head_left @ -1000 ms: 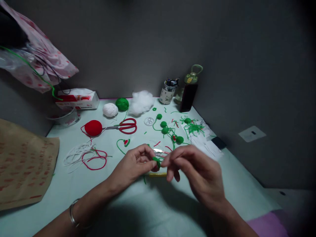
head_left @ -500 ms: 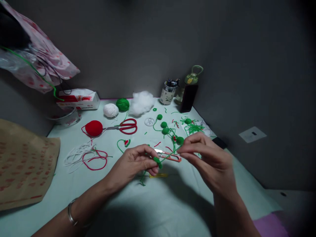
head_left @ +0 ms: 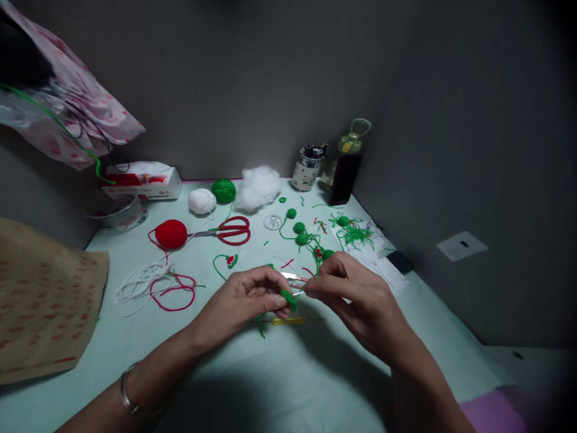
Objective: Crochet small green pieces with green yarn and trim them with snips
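Observation:
My left hand (head_left: 259, 291) pinches a small green crocheted piece (head_left: 289, 299) between thumb and fingers. My right hand (head_left: 345, 288) is closed on a thin silver needle (head_left: 298, 293), whose far end meets the green piece; its other end is hidden by my fingers. Just behind the hands lie orange-handled thread snips (head_left: 297, 281), partly covered by my right hand. A yellow-handled crochet hook (head_left: 288, 321) rests on the table below the piece. Small green crocheted balls (head_left: 302, 239) with yarn tails sit beyond my right hand.
Red-handled scissors (head_left: 234, 231) lie beside a red yarn ball (head_left: 171, 234). Farther back are a white yarn ball (head_left: 202, 201), a green yarn ball (head_left: 224, 190), white stuffing (head_left: 259, 188), a pen cup (head_left: 306, 171) and a phone (head_left: 345, 179). A brown paper bag (head_left: 49, 300) stands at left.
My right hand has come left and closer to the green piece. The green strand stretched between the hands no longer shows there; the needle now reaches the piece. My left hand has barely moved.

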A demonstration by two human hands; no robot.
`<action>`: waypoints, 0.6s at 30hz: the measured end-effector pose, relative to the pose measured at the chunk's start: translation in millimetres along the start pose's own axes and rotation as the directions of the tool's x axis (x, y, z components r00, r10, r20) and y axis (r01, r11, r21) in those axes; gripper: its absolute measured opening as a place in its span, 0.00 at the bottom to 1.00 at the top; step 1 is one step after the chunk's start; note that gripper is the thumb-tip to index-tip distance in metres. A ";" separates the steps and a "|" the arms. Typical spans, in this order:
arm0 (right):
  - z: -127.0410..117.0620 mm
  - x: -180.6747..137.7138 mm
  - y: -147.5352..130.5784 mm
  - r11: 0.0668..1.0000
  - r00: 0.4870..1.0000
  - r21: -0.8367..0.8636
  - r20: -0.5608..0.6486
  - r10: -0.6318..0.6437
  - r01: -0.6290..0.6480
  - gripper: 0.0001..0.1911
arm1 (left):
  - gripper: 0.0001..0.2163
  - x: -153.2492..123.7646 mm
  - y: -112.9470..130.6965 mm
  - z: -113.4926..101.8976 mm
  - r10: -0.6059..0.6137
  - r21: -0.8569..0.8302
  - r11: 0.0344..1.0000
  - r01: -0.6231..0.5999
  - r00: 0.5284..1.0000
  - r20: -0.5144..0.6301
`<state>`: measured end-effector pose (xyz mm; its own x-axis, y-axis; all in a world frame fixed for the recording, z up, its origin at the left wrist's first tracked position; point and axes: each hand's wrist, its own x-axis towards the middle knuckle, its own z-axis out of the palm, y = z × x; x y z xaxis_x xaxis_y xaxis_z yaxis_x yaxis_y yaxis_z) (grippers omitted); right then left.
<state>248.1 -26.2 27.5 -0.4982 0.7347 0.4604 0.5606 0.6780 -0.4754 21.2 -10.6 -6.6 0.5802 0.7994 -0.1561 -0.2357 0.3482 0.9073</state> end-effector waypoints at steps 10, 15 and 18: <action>12.5 4.6 -3.7 0.994 0.999 0.105 -0.016 0.032 -0.031 0.05 | 0.04 0.2 -0.3 0.5 -0.014 -0.034 0.999 0.016 0.999 0.052; 24.0 4.1 -2.9 0.995 0.997 0.091 -0.060 0.044 -0.039 0.07 | 0.07 3.1 -2.3 0.7 0.023 -0.062 0.998 -0.024 1.000 -0.008; 30.8 2.9 -6.2 0.993 1.000 0.114 -0.029 0.005 -0.002 0.12 | 0.08 4.7 -6.2 0.0 0.035 -0.077 0.996 -0.040 0.998 -0.056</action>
<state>222.8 -27.7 8.6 -0.4759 0.7372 0.4796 0.4821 0.6748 -0.5588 25.3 -8.9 -12.9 0.5270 0.8373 -0.1456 -0.3176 0.3529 0.8801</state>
